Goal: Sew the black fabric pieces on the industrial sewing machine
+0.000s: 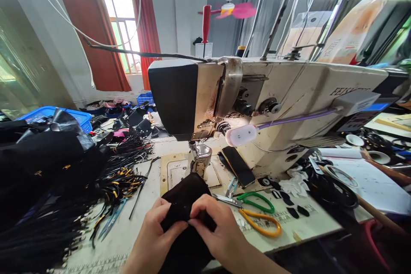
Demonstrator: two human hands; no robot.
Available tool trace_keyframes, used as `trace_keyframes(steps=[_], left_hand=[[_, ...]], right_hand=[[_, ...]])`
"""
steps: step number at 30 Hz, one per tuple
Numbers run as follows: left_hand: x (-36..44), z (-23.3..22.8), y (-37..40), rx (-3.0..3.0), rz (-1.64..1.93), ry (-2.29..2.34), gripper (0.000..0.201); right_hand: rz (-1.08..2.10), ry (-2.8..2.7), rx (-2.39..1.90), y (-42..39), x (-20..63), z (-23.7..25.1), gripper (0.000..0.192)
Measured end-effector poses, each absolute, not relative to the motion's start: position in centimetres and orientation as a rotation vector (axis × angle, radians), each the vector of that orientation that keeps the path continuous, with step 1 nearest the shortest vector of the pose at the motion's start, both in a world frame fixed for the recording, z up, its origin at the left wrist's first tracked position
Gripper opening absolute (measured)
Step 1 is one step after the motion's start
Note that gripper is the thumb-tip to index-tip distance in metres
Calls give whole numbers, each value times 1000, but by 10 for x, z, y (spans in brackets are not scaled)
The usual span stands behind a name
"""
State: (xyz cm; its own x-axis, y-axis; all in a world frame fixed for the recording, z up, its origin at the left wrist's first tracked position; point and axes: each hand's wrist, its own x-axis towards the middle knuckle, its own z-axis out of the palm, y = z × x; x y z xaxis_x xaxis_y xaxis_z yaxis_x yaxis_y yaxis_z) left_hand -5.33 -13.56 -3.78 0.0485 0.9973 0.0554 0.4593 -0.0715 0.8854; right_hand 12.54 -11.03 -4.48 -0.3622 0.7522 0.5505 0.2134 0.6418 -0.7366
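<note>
From the head camera I see my two hands at the near edge of the surface (pixel 135 227). My left hand (pixel 152 239) and right hand (pixel 218 233) both pinch one black cloth (pixel 186 195), which lies just in front of the one sewing machine (pixel 272 102). Two scissors lie close to my right hand: one big pair with green and orange handles (pixel 257 214) and one small pair (pixel 231 186). One phone (pixel 239 165) lies behind them.
</note>
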Motion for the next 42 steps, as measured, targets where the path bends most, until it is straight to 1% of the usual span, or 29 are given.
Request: trace_keyframes(steps=[3, 8, 16, 20, 27, 31, 38, 42], left_hand=[[-51, -38, -136, 1625, 976, 1487, 15], [-48, -40, -134, 1617, 973, 1494, 16], [-51, -29, -132, 1568, 905, 1437, 15], [-51, -22, -128, 1540, 896, 1441, 17], [-53, -19, -117, 1540, 844, 1404, 18], [-54, -14, -111, 1511, 830, 1365, 17], [-54, -13, -108, 1492, 858, 1271, 11], [-56, -14, -106, 1483, 857, 1281, 9]], right_hand=[[679, -1887, -791, -107, 128, -50, 17], [632, -1930, -776, -105, 131, -48, 20], [794, -2259, -510, -89, 143, -27, 22], [816, -2196, -478, -83, 146, -31, 21], [684, -2265, -332, -73, 148, -31, 17], [675, -2289, -270, -64, 149, -25, 17], [852, -2348, -439, -62, 150, -29, 20], [874, -2270, -419, -61, 148, -33, 22]])
